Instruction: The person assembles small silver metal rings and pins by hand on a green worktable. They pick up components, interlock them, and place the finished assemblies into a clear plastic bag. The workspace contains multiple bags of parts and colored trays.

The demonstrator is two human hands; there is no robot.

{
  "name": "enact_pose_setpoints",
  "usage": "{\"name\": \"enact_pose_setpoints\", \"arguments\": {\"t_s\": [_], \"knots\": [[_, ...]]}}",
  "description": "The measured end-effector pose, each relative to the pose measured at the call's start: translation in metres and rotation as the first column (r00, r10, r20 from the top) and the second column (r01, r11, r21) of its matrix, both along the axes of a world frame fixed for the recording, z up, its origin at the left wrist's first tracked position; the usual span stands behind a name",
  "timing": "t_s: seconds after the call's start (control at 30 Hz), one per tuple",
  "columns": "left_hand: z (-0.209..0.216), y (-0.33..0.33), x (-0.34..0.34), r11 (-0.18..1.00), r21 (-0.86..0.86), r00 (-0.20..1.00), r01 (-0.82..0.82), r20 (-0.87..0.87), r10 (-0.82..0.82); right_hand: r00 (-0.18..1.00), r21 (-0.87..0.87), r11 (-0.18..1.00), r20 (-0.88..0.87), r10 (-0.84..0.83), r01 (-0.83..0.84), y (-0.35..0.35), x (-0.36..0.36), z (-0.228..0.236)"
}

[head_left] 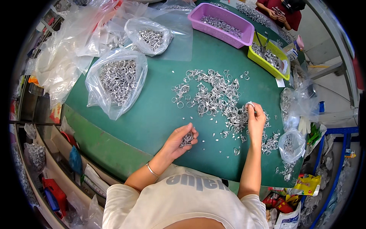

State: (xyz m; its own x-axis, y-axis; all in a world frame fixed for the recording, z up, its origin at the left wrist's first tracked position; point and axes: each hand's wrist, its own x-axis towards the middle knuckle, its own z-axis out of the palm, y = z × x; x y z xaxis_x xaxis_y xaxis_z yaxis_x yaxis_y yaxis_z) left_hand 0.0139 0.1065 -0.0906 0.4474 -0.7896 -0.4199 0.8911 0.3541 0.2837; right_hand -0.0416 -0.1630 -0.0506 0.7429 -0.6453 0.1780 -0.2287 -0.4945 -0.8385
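Silver metal rings (217,95) lie in a loose pile on the green table in front of me. My left hand (182,138) is curled around a small clutch of these rings (187,139), just left of the pile. Over the pile's right side, my right hand (256,113) pinches a single ring (249,104) between thumb and fingertips. Small silver chips (204,140) are scattered on the table between my two hands. Another little heap of rings (270,143) lies to the right of my right forearm.
An open plastic bag of rings (118,81) stands at the left, with a smaller bag (149,38) behind it. A purple basket (198,26) and a yellow-green basket (263,63) holding rings and pliers stand at the far right. A small bag (291,147) sits at the right edge. A co-worker (282,13) sits beyond.
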Motion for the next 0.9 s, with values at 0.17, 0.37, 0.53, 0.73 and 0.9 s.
{"name": "enact_pose_setpoints", "arguments": {"t_s": [0.17,0.37,0.53,0.73,0.9], "knots": [[0.007,-0.001,0.001,0.998,0.052,0.999,0.030,0.037,-0.032,0.980,-0.486,0.872,-0.193,-0.043,-0.058,0.012,0.001,-0.006],[0.004,-0.003,-0.003,0.996,0.081,0.997,0.035,0.070,-0.041,0.913,-0.460,0.793,-0.285,0.293,-0.398,0.072,0.037,-0.007],[0.009,-0.004,-0.005,0.997,0.074,0.997,0.034,0.061,-0.039,0.912,-0.511,0.756,-0.261,0.317,-0.409,0.083,0.057,-0.036],[0.010,-0.002,-0.005,0.997,0.082,0.998,0.001,0.067,-0.006,0.931,-0.497,0.786,-0.191,0.312,-0.366,0.087,0.038,-0.042],[0.011,-0.002,-0.005,0.997,0.081,0.998,-0.007,0.063,0.002,0.944,-0.486,0.816,-0.070,0.322,-0.314,0.077,0.021,-0.040]]}}
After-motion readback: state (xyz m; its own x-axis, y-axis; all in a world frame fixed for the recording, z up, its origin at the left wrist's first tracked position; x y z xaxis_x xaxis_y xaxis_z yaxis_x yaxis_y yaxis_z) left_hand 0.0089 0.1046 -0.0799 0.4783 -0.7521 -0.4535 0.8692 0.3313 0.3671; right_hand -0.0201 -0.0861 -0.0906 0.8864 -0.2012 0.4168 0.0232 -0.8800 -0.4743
